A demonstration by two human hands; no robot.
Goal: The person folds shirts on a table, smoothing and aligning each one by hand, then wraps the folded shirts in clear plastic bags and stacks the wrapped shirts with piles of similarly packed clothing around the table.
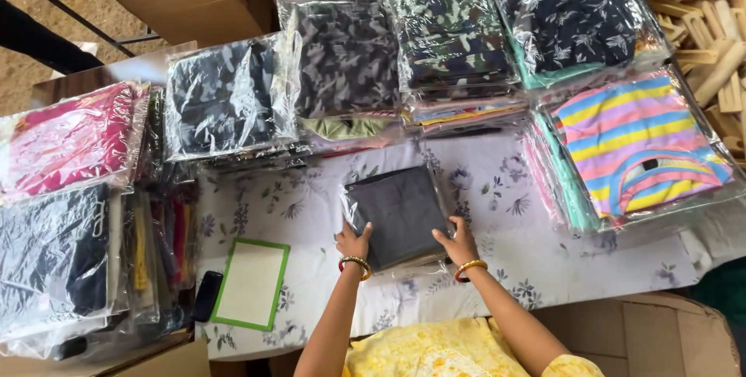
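Note:
A dark grey folded garment in a clear plastic bag point(402, 212) lies on the white floral tablecloth point(497, 190) in front of me. My left hand point(353, 241) presses on its near left corner, and my right hand point(457, 242) holds its near right edge. Both wrists carry bangles.
Stacks of bagged clothes ring the table: camouflage packs point(342, 58) at the back, a striped pack point(637, 148) on the right, pink and black packs point(70, 144) on the left. A green-edged white board point(251, 282) and a black phone point(207, 295) lie near left. Cardboard boxes point(645, 338) stand beside me.

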